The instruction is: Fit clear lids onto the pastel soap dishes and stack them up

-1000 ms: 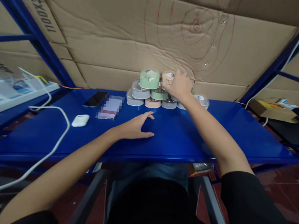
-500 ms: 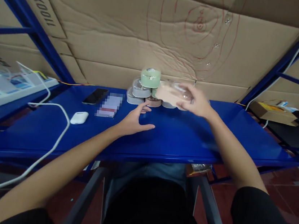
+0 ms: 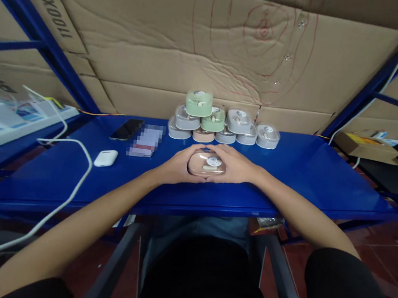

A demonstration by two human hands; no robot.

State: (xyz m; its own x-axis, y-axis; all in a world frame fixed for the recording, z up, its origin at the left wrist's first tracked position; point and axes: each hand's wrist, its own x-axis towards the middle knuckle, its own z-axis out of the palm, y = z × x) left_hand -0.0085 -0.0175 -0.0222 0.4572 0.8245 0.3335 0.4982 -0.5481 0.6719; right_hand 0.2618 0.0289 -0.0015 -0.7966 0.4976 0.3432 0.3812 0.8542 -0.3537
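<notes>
Low over the blue tabletop (image 3: 290,174), close to its front edge, is a pinkish-beige plastic box (image 3: 204,163) with a clear lid, a round sticker and a small pale tab. My left hand (image 3: 175,166) wraps its left side, and my right hand (image 3: 237,166) wraps its right side; their fingertips meet around it. Behind my hands stand several similar lidded boxes in a pile: a green box (image 3: 199,104) on top, another green box (image 3: 213,121) below it, grey ones such as the raised grey box (image 3: 239,122), and a pinkish box (image 3: 203,135) at the bottom.
Left of my hands lie a white earbud case (image 3: 105,158), a dark phone (image 3: 127,129) and a lit, blurred-out phone (image 3: 146,140). A white cable (image 3: 81,178) crosses the left side. Cardboard (image 3: 151,66) backs the table between blue posts. An open carton (image 3: 369,146) sits far right.
My right hand has brought the pinkish-beige box from the pile toward me, down to the table's front middle. My left hand has closed on its other side.
</notes>
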